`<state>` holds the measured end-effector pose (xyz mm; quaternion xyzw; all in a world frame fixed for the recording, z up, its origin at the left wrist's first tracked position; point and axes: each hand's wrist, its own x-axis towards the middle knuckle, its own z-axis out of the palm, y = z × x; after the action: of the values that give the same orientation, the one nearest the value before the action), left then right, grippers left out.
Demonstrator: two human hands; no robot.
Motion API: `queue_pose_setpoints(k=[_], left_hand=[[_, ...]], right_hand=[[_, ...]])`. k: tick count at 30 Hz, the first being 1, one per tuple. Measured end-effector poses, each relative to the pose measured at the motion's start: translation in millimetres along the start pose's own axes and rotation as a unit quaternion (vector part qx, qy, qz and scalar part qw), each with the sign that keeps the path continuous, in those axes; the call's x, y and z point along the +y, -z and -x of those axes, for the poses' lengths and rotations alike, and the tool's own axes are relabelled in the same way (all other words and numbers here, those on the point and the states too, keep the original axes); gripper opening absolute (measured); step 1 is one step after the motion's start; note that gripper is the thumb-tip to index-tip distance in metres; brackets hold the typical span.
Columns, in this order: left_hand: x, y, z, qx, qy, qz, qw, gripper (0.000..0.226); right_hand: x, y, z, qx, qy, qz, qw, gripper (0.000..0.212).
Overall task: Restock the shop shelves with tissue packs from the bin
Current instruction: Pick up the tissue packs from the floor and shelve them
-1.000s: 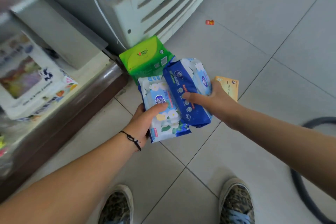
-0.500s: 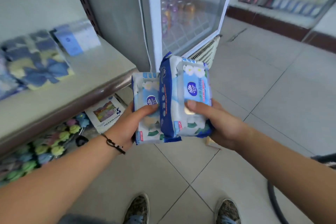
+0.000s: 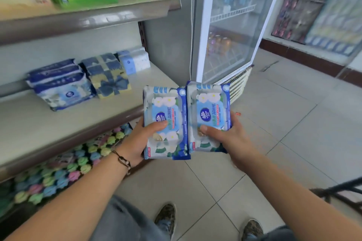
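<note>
Hands: 2, left hand [image 3: 141,139] and right hand [image 3: 229,139]. Hand-held tissue packs: 2, left pack [image 3: 164,121] and right pack [image 3: 208,117]. Middle shelf [image 3: 64,121] stock: 3 groups, blue-white packs [image 3: 60,84], blue-yellow bundle [image 3: 107,76], pale blue pack [image 3: 134,60]. Glass-door coolers [image 3: 231,25]: 1. Shoes: 2, left shoe [image 3: 165,219], right shoe [image 3: 252,229]

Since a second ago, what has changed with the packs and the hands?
The two packs, overlapped before, now sit side by side, faces up: left hand holds the left pack, right hand the right pack. They were raised to the middle shelf. Both grips unchanged.
</note>
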<state>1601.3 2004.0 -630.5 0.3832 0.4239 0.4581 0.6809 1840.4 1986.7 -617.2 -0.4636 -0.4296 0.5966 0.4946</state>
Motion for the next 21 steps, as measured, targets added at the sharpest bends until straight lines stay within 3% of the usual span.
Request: queue_pose_setpoints(k=[4,12,21], left_hand=[[5,12,3,0.028,-0.001,-0.012,1.0,0.066],[14,45,13,-0.003,0.052,-0.033,0.998,0.111],[27,68,33,-0.104,0.089,-0.072,0.988,0.104]], right_hand=[[10,-18,-8,-0.008,-0.03,-0.009,0.999,0.063],[20,-31,-15,-0.066,-0.102,-0.056,0.991,0.068],[19,-20,-19,-0.189,-0.139,-0.029,0.972,0.092]])
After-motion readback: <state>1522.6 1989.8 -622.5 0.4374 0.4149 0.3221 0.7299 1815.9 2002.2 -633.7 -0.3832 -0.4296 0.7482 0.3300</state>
